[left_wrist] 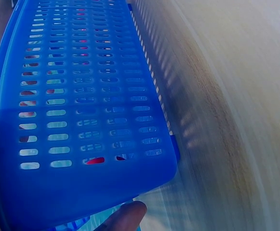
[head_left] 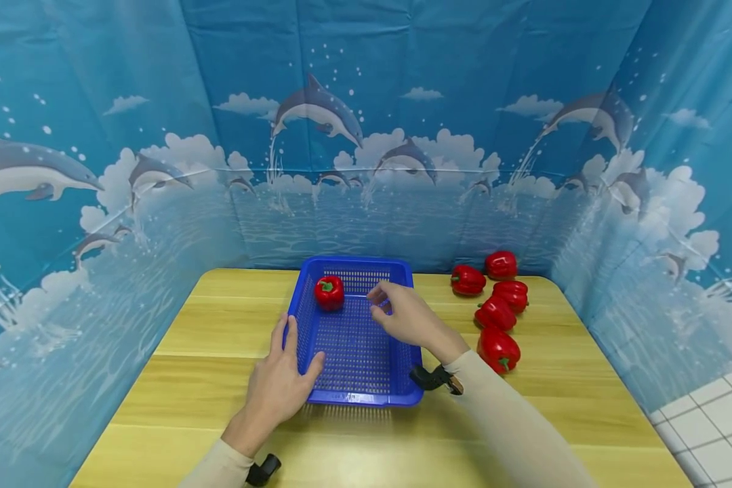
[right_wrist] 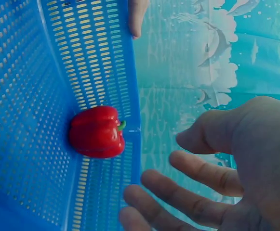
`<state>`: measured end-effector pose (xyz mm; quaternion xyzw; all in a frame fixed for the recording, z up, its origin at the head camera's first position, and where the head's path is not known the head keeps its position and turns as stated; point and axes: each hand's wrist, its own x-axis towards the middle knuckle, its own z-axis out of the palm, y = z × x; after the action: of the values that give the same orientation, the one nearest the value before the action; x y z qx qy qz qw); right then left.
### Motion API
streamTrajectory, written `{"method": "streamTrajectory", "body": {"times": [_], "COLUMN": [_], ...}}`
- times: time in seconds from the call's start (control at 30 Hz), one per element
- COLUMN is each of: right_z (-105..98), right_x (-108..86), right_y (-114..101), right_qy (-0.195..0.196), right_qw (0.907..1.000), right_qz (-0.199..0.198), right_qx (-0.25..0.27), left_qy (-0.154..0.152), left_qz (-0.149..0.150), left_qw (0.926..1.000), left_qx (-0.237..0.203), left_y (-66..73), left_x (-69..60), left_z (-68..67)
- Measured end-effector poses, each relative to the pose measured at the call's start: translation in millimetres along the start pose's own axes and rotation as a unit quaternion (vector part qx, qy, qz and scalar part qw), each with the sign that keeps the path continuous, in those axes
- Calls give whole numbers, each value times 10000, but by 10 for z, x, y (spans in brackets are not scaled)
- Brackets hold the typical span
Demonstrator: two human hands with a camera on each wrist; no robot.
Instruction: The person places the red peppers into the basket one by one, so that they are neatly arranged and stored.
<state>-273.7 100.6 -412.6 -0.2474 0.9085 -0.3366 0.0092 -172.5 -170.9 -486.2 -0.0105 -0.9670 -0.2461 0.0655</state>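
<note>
A blue plastic basket (head_left: 356, 399) with slotted walls stands on the table. Inside, near its back left corner, is one red bell pepper (head_left: 329, 293) with a green stem. My left hand (head_left: 278, 386) rests at the basket's front left corner, fingers fairly straight along the left side and thumb over the rim. In the left wrist view a fingertip (left_wrist: 131, 214) shows past the end of the basket wall. Over the basket's right half hovers my right hand (head_left: 405, 314), fingers loosely bent, holding nothing. The right wrist view shows this hand apart from the pepper (right_wrist: 97, 132).
Several more red bell peppers (head_left: 495, 313) lie in a loose group on the wooden table (head_left: 219, 339), right of the basket. A blue dolphin-print curtain (head_left: 354, 224) hangs behind the table and along both sides. White tiles (head_left: 707, 420) show at the lower right.
</note>
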Motion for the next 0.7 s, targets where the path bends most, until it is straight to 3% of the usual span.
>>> {"method": "streamTrajectory", "body": {"times": [0.37,0.7], "right_z": [-85,-177], "right_x": [-307,-584], "right_y": [196,541], "right_qy": [567,1035], "right_qw": [9981,9940], "right_qz": [-169,-115], "right_qx": [-164,-341], "left_qy": [36,25], "left_qz": [-12,-109], "left_qw": [10000,9999], "left_qx": [32,56], "left_y": [-6,16], "left_x": [2,3], "left_z": [7,4]}}
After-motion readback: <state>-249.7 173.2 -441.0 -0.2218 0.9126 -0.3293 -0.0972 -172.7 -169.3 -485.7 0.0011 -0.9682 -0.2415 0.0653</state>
